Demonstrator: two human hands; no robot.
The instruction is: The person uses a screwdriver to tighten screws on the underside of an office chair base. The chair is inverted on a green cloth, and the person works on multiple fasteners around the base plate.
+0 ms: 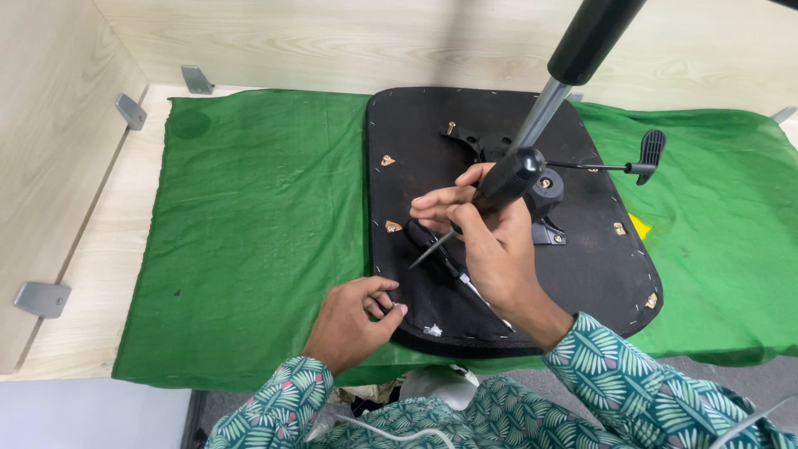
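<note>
Two hands at work on an upturned black seat base [507,274].
Right hand [490,241] closed around a screwdriver [490,195], tip angled down-left; left hand [353,320] just below-left, fingers pinched on something small at the seat's near edge, over green cloth [249,233].

The right hand [486,241] is raised with the wrist bent and the fingers closed in a firm grip, while the left hand [353,320] lies lower, palm down, with its fingers curled in and thumb tucked close.
</note>
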